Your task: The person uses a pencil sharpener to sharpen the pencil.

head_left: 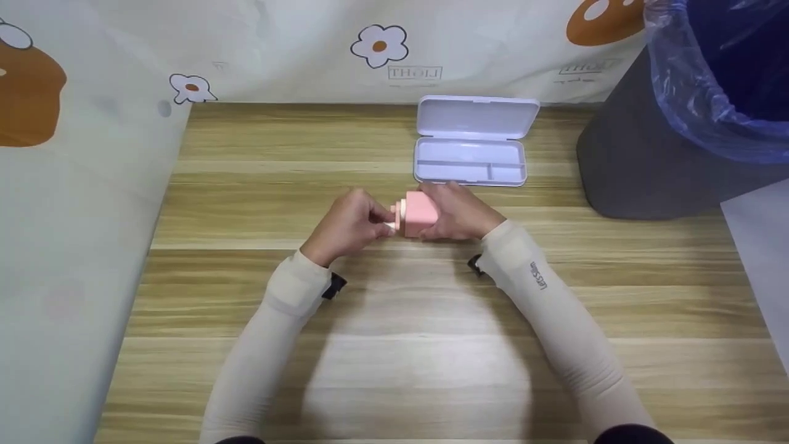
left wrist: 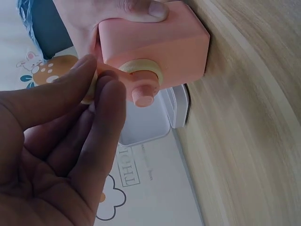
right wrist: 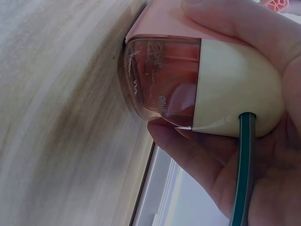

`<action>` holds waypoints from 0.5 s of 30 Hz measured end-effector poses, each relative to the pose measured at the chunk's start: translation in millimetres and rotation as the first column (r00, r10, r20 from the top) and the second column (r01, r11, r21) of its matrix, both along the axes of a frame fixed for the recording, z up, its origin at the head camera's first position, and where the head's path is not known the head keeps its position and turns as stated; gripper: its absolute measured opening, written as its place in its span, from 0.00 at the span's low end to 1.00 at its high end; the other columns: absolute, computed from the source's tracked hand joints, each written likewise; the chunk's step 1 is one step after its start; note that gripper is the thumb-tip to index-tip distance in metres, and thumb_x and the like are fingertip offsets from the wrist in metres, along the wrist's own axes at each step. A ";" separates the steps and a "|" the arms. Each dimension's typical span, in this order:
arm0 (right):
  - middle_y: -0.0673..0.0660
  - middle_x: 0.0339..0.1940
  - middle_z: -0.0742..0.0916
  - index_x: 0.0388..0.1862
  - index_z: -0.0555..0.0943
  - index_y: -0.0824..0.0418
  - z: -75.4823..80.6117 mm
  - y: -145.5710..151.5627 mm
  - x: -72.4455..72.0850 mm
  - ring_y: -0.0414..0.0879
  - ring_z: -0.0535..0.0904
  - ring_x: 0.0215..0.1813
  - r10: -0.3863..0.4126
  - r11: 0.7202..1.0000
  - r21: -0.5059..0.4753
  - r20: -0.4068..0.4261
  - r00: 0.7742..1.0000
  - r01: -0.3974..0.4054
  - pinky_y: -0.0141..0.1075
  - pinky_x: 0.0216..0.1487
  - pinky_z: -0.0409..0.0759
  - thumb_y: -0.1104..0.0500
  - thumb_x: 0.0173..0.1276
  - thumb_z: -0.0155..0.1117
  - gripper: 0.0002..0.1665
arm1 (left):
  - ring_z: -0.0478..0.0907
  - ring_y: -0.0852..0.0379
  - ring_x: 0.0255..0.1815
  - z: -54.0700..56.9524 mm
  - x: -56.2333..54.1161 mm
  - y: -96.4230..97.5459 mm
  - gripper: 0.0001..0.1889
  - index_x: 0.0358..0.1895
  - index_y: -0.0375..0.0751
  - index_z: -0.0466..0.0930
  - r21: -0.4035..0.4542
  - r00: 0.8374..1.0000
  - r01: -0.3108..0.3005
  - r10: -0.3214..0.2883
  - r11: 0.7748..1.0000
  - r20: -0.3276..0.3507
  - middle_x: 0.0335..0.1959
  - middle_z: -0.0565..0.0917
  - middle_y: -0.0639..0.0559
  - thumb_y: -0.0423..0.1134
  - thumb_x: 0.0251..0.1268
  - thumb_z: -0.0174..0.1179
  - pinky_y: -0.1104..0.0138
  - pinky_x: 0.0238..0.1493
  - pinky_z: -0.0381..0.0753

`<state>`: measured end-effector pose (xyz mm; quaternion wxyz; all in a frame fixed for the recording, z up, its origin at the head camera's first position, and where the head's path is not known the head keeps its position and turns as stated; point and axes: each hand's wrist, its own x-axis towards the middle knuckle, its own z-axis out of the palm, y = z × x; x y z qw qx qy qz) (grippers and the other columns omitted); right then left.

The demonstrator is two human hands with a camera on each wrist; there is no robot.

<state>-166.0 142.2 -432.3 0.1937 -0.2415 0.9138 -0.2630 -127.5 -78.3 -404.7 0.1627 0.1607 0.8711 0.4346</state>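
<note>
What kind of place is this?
It looks like a desk or work spot, probably indoors, though I can't tell whether it's at home or school. There's a wood-look tabletop, an open pencil case, and a pink pencil sharpener with a pencil stuck in it.

The head camera looks forward and down from above the table [head_left: 419, 376], farthest off, taking in both forearms, the bin [head_left: 635, 148] and the wall sheet [head_left: 296, 43]. The left wrist camera sits close behind the left hand [head_left: 348, 225], facing the crank [left wrist: 142, 94] end of the sharpener [head_left: 421, 213]; its picture is turned sideways, with the table on the right. The right wrist camera, also close and tilted, faces the opposite end, where the pencil [right wrist: 244, 165] enters, beside the right hand [head_left: 465, 213]. All three share the sharpener; head and left wrist also share the pencil case [head_left: 453, 150].
</note>
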 end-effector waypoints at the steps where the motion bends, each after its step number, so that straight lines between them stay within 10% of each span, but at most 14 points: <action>1: 0.57 0.44 0.83 0.64 0.72 0.64 0.0 0.3 0.0 0.51 0.79 0.42 -0.004 1.000 0.003 0.000 1.000 0.004 0.42 0.42 0.80 0.55 0.47 0.82 0.45 | 0.81 0.58 0.30 -2.8 0.1 0.5 0.06 0.34 0.33 0.90 -0.013 1.000 0.010 -0.010 1.000 -0.004 0.32 0.89 0.46 0.25 0.53 0.71 0.66 0.33 0.80; 15: 0.56 0.45 0.83 0.64 0.73 0.62 -0.5 -1.0 -0.4 0.50 0.79 0.42 -0.016 1.000 0.011 0.011 1.000 0.016 0.41 0.42 0.80 0.55 0.47 0.82 0.45 | 0.80 0.56 0.31 -43.2 -15.2 9.0 0.04 0.30 0.36 0.90 -0.131 0.999 0.023 -0.026 0.991 -0.020 0.29 0.88 0.48 0.25 0.52 0.71 0.62 0.39 0.80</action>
